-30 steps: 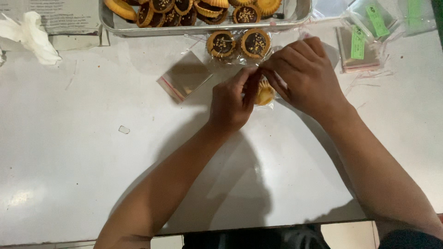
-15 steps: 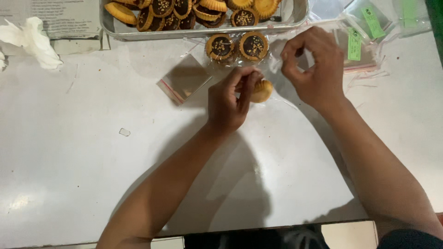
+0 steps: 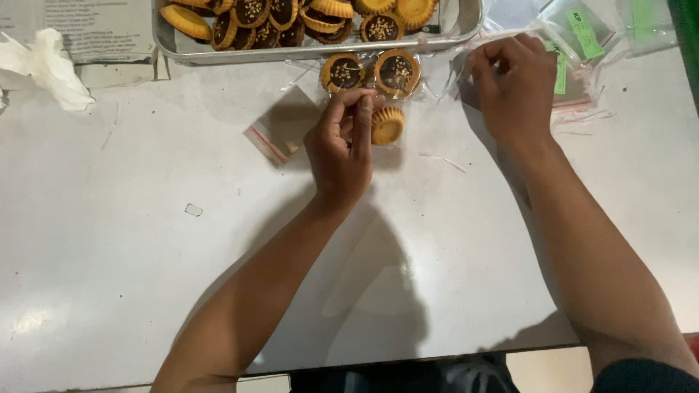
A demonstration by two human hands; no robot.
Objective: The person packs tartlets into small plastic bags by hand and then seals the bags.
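Your left hand point(image 3: 341, 145) pinches a small tart point(image 3: 386, 125), tipped on its side inside a clear bag, near the far edge of the white table point(image 3: 131, 255). Just beyond it lie two chocolate-filled tarts point(image 3: 371, 73), wrapped and touching the metal tray point(image 3: 466, 29) of more tarts at the far edge. Your right hand point(image 3: 513, 84) grips clear plastic beside a stack of green-labelled bags point(image 3: 575, 44) toward the far right corner. An empty bag point(image 3: 280, 127) lies left of your left hand. A crumpled tissue point(image 3: 44, 69) sits at the far left.
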